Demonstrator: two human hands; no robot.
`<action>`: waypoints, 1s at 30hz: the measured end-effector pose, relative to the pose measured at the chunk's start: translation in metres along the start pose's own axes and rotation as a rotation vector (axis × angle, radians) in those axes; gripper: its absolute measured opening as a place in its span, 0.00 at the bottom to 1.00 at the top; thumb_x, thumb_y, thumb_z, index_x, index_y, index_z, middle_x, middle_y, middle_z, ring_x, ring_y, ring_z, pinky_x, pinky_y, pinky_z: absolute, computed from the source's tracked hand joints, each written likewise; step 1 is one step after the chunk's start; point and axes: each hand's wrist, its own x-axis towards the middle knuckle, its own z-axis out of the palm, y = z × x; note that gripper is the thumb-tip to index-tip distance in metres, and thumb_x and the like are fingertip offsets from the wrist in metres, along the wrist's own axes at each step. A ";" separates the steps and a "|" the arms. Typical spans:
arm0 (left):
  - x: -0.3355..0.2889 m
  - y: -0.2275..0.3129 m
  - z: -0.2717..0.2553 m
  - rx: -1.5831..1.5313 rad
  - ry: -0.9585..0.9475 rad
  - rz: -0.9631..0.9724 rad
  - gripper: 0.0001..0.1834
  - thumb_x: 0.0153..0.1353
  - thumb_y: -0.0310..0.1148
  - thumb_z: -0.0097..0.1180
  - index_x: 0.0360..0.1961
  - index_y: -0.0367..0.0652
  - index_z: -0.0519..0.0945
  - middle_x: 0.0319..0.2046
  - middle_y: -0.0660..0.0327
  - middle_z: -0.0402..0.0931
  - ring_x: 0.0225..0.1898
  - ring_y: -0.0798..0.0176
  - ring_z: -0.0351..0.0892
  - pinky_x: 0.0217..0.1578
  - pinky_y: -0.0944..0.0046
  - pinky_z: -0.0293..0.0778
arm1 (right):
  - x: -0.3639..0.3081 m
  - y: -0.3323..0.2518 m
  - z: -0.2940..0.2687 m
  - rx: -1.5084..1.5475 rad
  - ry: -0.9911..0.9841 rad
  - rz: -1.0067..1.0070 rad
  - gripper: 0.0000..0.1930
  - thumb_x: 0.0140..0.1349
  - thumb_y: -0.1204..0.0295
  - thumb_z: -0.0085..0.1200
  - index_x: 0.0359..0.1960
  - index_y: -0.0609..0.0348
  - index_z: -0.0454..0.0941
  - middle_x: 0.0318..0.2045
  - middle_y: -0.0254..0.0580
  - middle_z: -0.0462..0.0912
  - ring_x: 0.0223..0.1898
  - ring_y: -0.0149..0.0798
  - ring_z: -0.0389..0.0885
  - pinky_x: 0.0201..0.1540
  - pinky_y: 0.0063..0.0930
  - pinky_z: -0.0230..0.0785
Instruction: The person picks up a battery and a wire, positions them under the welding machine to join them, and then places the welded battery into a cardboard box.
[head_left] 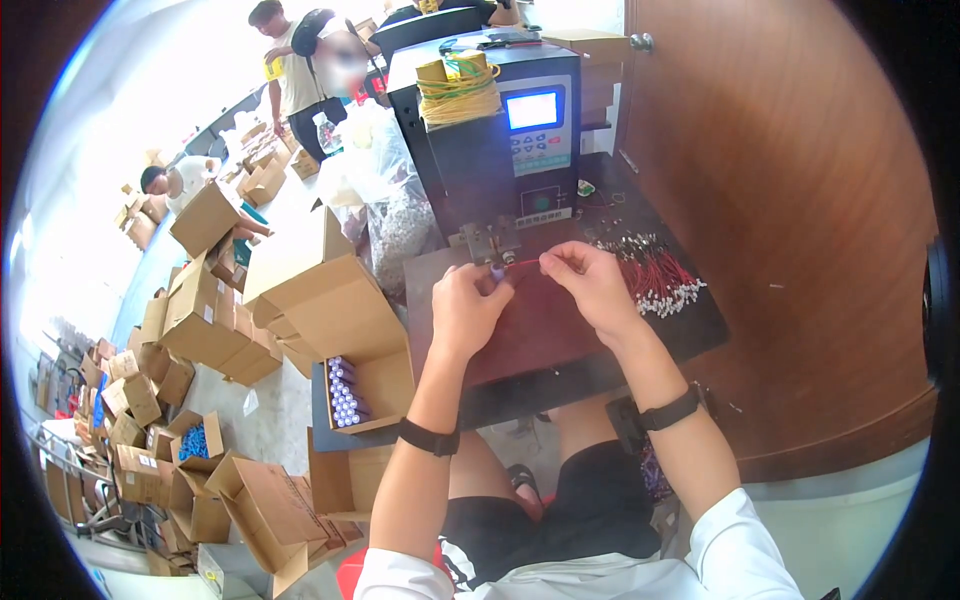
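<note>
My left hand (468, 308) is closed around a small purple cylindrical battery cell (498, 272), right at the metal electrode tips (493, 245) of a spot welder (470, 170). A thin red wire (525, 263) runs from the cell's end to my right hand (592, 285), whose fingers pinch it. To the right of that hand lies a bundle of red wires with white connectors (660, 275) on the dark worktable (540, 335). Whether the wire touches the cell cannot be made out. More purple cells (345, 395) stand in an open carton (385, 385) left of my forearm.
The welder carries a lit screen (532, 111) and a coil of yellow wire (458, 95). A wooden door (780, 200) rises on the right. Clear plastic bags (390, 190) and many cardboard boxes (210, 320) crowd the left. Several people (300, 70) are further back.
</note>
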 end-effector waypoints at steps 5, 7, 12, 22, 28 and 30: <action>0.000 -0.005 0.002 0.000 0.008 0.031 0.16 0.57 0.40 0.68 0.29 0.34 0.83 0.18 0.52 0.76 0.21 0.54 0.75 0.27 0.56 0.70 | 0.001 0.000 0.004 -0.006 0.045 0.012 0.11 0.69 0.67 0.63 0.43 0.65 0.83 0.36 0.33 0.84 0.40 0.26 0.79 0.47 0.21 0.70; 0.000 -0.006 0.003 0.007 0.011 0.047 0.16 0.57 0.40 0.67 0.29 0.34 0.83 0.18 0.52 0.76 0.21 0.54 0.75 0.27 0.57 0.70 | 0.002 0.002 0.004 -0.023 0.046 0.004 0.11 0.69 0.68 0.63 0.43 0.65 0.83 0.36 0.33 0.84 0.40 0.26 0.79 0.46 0.21 0.70; 0.000 -0.006 0.003 0.010 0.017 0.041 0.16 0.57 0.40 0.67 0.28 0.34 0.83 0.18 0.52 0.76 0.21 0.54 0.75 0.27 0.56 0.70 | 0.002 0.002 0.005 -0.036 0.045 -0.016 0.11 0.69 0.68 0.62 0.43 0.65 0.82 0.36 0.33 0.84 0.40 0.26 0.79 0.46 0.21 0.70; 0.000 -0.010 0.003 -0.032 0.027 0.047 0.15 0.57 0.38 0.67 0.27 0.33 0.84 0.16 0.53 0.75 0.19 0.57 0.75 0.26 0.57 0.70 | 0.002 0.002 0.007 -0.063 0.073 -0.032 0.12 0.68 0.68 0.63 0.42 0.67 0.83 0.33 0.32 0.84 0.35 0.23 0.77 0.41 0.20 0.70; -0.007 0.000 -0.004 -0.057 -0.031 0.033 0.13 0.57 0.36 0.68 0.33 0.35 0.86 0.19 0.53 0.76 0.22 0.59 0.75 0.27 0.59 0.71 | -0.009 -0.006 0.002 -0.199 0.035 -0.073 0.10 0.69 0.69 0.62 0.41 0.66 0.82 0.35 0.32 0.83 0.38 0.24 0.77 0.43 0.21 0.70; -0.011 0.004 -0.005 -0.058 -0.010 0.108 0.13 0.55 0.34 0.70 0.37 0.37 0.87 0.23 0.56 0.78 0.26 0.62 0.75 0.30 0.62 0.72 | -0.016 -0.009 -0.006 -0.182 -0.008 -0.051 0.10 0.69 0.69 0.62 0.42 0.65 0.82 0.37 0.32 0.83 0.40 0.23 0.77 0.46 0.21 0.70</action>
